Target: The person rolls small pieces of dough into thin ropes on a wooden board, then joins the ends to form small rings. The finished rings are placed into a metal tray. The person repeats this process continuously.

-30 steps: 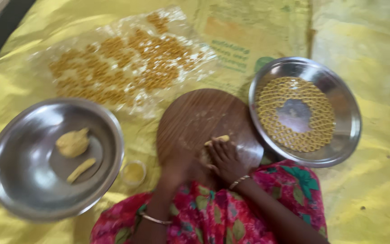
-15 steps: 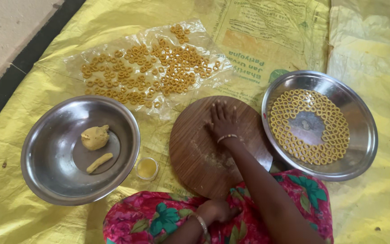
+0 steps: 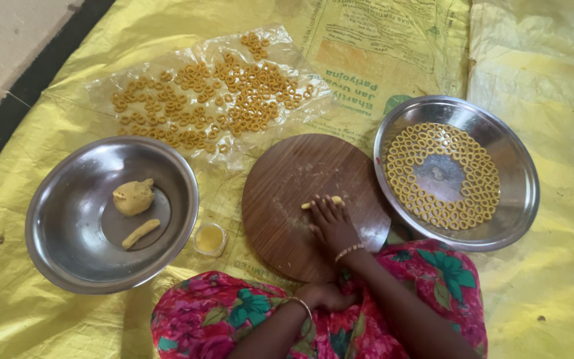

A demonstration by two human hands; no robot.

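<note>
Nearest the camera, the person's lap is covered in a red floral cloth, and the left hand rests on it close to the body, curled loosely with a bangle at the wrist; whether it holds anything cannot be told from this angle. Just beyond, the right hand lies flat and open, palm down, on a round wooden board, its fingertips pressing on a short strip of yellow dough near the board's middle. The board sits on a yellow plastic sheet spread over the floor. Just left of the board's near edge stands a small clear cup holding what looks like yellow oil, though the view is too small to be sure. Further left is a steel bowl, holding a lump of dough and, nearer the person, a small rolled piece of dough. To the right of the board, touching or almost touching its edge, sits a steel plate with small dough rings packed in circles round a bare centre. Beyond the board and bowl, toward the sheet's far edge, a clear plastic film lies flat, scattered with more loose rings. At the far left corner the sheet ends and a strip of dark floor shows.
</note>
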